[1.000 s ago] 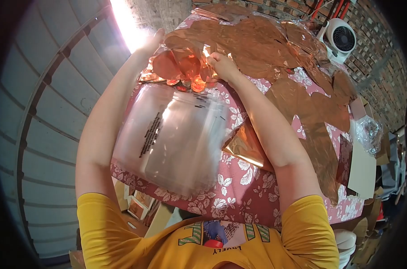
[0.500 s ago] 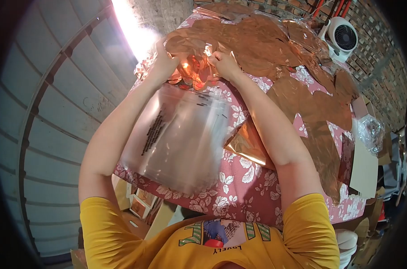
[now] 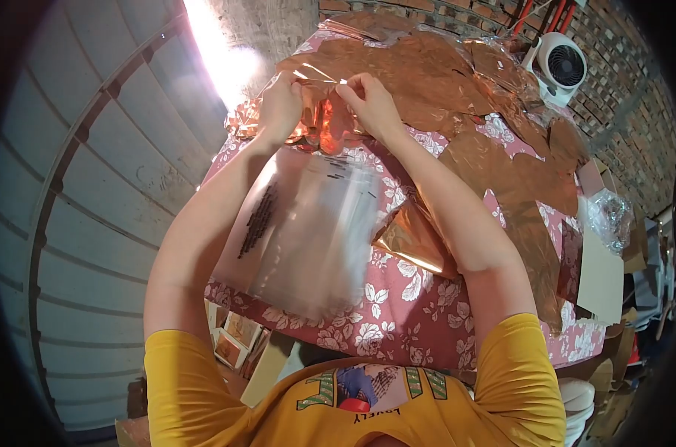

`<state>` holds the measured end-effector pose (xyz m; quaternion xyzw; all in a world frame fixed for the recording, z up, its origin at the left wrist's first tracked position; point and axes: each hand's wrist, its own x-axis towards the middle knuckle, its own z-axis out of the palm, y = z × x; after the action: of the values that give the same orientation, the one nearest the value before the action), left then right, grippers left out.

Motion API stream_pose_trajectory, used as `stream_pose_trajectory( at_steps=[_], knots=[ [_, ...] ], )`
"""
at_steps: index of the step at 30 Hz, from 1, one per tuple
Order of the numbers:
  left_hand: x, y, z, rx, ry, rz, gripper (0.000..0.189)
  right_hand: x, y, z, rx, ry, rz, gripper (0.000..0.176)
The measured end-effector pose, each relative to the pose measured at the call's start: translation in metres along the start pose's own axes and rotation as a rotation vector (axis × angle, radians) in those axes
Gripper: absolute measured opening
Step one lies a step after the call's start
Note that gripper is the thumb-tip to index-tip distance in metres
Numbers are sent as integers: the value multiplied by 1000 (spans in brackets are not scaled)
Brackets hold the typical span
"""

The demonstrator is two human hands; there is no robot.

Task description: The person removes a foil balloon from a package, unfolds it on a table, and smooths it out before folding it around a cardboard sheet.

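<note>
At the far side of the table, a shiny copper-coloured foil sheet (image 3: 324,123) stretches between my hands, crumpled and reflecting orange light. My left hand (image 3: 281,112) is closed on its left side, with the fingertips partly hidden. Thumb and fingers pinched, my right hand (image 3: 368,106) grips the foil's upper right edge. Below both hands lies a stack of clear plastic bags (image 3: 301,231) with black printing. A folded piece of copper foil (image 3: 414,240) rests beside the bags, under my right forearm.
Many flat copper foil pieces (image 3: 405,71) cover the back and right of the flowered tablecloth (image 3: 368,328). A white fan (image 3: 561,65) stands at the back right. Crumpled clear plastic (image 3: 610,220) and a pale board (image 3: 600,279) are at the right edge. A ribbed metal wall (image 3: 107,223) rises left.
Both hands have shifted, and the foil between them now has a straighter, raised upper edge. My right hand has moved from a closed fist to a pinch. The bags stay in place.
</note>
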<state>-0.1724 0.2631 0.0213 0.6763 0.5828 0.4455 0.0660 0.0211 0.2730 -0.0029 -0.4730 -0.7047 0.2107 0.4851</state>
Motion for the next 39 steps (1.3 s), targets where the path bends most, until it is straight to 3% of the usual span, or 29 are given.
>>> stream_pose_trajectory(
  at_steps=[2, 4, 5, 9, 11, 17, 27, 29, 31, 32, 33, 34, 36, 37, 39],
  knots=[
    [-2, 9, -3, -9, -61, -12, 23, -3, -18, 1, -26, 60, -35, 48],
    [-2, 13, -1, -3, -55, 8, 22, -7, -33, 4, -449, 246, -454, 49],
    [-2, 14, 0, 5, -49, 27, 21, -11, -41, 6, -478, 261, -468, 38],
    [-6, 20, 1, -19, -27, 105, 23, -1, -25, 13, -583, 176, -495, 22],
    [-7, 22, 2, 44, -30, 65, 28, 1, -25, 16, -599, 214, -398, 13],
    [-10, 24, 2, 17, -45, 92, 35, 0, -26, 13, -567, 165, -348, 18],
    [-2, 8, 9, -121, -17, 170, 28, -12, -30, 14, -490, 30, -304, 20],
    [-1, 12, 5, -182, -69, 55, 28, -18, -41, 12, -389, -88, -202, 36],
    [-1, 16, 0, -173, -65, 33, 29, -30, -45, 20, -409, 8, -234, 45],
    [-1, 18, -2, -163, -61, 9, 30, -35, -48, 22, -425, 105, -265, 55],
    [0, 18, -2, -163, -61, 10, 30, -35, -50, 20, -425, -44, -121, 76],
    [3, 16, -1, -178, -34, 8, 31, -38, -47, 26, -425, -43, -121, 76],
    [8, 13, -1, -195, -6, 7, 32, -42, -34, 41, -569, 306, -363, 64],
    [10, 14, -2, -240, -19, -16, 30, -41, -38, 38, -570, 307, -363, 64],
    [10, 17, -2, -284, -34, -37, 29, -32, -46, 31, -563, 41, -21, 46]
  ],
)
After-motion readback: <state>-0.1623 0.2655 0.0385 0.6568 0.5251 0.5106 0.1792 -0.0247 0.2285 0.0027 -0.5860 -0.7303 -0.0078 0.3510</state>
